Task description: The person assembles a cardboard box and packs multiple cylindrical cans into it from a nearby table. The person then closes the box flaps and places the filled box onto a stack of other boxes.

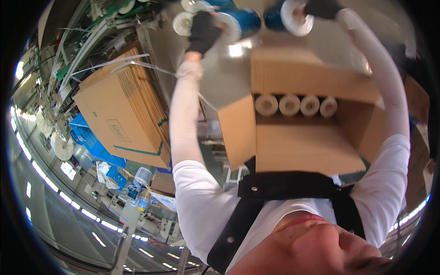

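Both my arms stretch toward the far side of a metal table (316, 43). My left hand (204, 34), in a black glove, is closed at the white end of a spool of blue thread (247, 23) lying on its side. To the right, my right hand (323, 8), gloved in black too, grips the white end of another spool of blue thread (274, 17). Its fingertips are at the core. More spools (183, 24) stand beyond my left hand. Nearer me, an open cardboard box (307, 142) holds a row of several spools (289, 105), white ends showing.
A strapped stack of flattened cardboard boxes (121, 110) stands left of my left arm. Blue plastic crates (94, 142) lie beyond it. Machine frames (98, 34) and a grey post (130, 229) are farther left. The box's raised flaps (236, 133) stick out between my arms.
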`<state>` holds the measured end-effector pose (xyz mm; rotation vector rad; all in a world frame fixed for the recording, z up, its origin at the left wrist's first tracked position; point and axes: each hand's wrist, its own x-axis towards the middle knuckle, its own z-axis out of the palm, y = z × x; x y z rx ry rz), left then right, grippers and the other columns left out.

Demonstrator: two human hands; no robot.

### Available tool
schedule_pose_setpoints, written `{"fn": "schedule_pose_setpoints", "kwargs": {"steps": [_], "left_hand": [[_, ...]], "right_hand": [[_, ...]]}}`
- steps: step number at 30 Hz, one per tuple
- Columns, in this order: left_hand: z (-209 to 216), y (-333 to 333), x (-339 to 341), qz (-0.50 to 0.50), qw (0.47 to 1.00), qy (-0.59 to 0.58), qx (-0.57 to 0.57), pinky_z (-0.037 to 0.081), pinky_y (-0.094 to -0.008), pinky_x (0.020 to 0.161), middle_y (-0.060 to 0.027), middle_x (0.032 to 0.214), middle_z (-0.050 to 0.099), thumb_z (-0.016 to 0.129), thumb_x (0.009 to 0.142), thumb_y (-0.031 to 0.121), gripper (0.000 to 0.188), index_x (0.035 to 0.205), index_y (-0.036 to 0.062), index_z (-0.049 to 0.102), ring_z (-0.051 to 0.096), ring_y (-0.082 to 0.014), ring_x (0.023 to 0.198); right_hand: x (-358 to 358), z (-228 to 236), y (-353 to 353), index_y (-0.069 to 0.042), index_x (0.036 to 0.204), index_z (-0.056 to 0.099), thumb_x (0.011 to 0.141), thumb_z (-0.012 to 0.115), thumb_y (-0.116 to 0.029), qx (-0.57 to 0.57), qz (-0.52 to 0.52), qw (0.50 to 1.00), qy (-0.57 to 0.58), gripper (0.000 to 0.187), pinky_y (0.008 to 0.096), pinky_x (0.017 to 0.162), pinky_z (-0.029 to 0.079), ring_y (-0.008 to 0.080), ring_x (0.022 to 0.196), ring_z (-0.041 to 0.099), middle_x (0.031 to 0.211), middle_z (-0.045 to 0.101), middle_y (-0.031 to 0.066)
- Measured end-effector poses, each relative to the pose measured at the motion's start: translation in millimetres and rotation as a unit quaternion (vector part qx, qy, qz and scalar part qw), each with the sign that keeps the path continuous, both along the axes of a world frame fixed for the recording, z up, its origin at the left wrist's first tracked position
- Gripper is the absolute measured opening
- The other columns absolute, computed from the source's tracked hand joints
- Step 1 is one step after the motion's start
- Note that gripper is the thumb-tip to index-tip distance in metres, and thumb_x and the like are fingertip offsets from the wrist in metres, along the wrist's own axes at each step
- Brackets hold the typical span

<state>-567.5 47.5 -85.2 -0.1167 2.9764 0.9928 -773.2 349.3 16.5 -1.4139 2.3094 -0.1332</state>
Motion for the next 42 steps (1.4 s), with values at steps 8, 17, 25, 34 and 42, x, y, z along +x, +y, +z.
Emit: {"fn": "schedule_pose_setpoints", "kwargs": {"steps": [8,17,25,34,42], "left_hand": [[200.7,-0.7,169.9,-0.064,0.965,0.095,-0.237,0.039,-0.0376,0.099,-0.0159,0.129,0.047,0.055,0.087,0.027,0.052,0.131,0.004,0.038,0.049,-0.0267,0.116],[235.0,193.7,230.7,-0.346,0.928,0.121,-0.073,0.04,-0.0516,0.094,-0.022,0.108,0.057,0.066,0.074,0.021,0.019,0.09,0.011,0.063,0.052,-0.0374,0.105],[178.7,192.9,232.4,-0.331,0.911,-0.183,-0.165,0.036,-0.0488,0.094,-0.0183,0.096,0.057,0.064,0.077,0.028,0.03,0.099,0.0071,0.062,0.051,-0.0331,0.1],[99.9,-6.1,84.0,0.181,0.968,0.005,0.175,0.043,-0.0336,0.086,-0.0114,0.103,0.06,0.058,0.086,0.031,0.036,0.113,0.0066,0.058,0.057,-0.0229,0.099],[-52.9,-25.2,-2.2,0.241,0.925,-0.015,-0.295,0.037,-0.0475,0.075,-0.0193,0.097,0.051,0.06,0.07,0.059,0.063,0.114,0.0141,0.056,0.047,-0.0359,0.089]], "right_hand": [[161.2,146.5,226.9,-0.005,0.098,0.063,0.063,0.072,-0.022,-0.268,-0.337,0.821,-0.374,0.04,0.0421,0.089,0.042,0.0356,0.101,0.053,0.106,0.055,0.0196],[309.5,109.8,216.8,-0.006,0.099,0.065,0.056,0.067,-0.014,-0.026,-0.078,0.997,0.011,0.044,0.0465,0.105,0.029,0.0413,0.122,0.039,0.126,0.047,0.0253],[371.9,-18.5,89.7,-0.005,0.098,0.064,0.075,0.064,-0.032,-0.138,-0.179,0.952,-0.206,0.035,0.0419,0.085,0.043,0.0382,0.1,0.053,0.107,0.055,0.0225],[174.7,80.9,-55.4,-0.006,0.097,0.063,0.078,0.069,-0.028,-0.223,-0.148,0.822,-0.502,0.03,0.0342,0.082,0.048,0.0264,0.093,0.062,0.096,0.065,0.012],[-68.3,-81.3,-128.4,-0.01,0.109,0.061,0.071,0.063,-0.042,0.095,-0.359,0.928,0.035,0.05,0.0416,0.086,0.047,0.0336,0.099,0.06,0.105,0.062,0.02]]}}
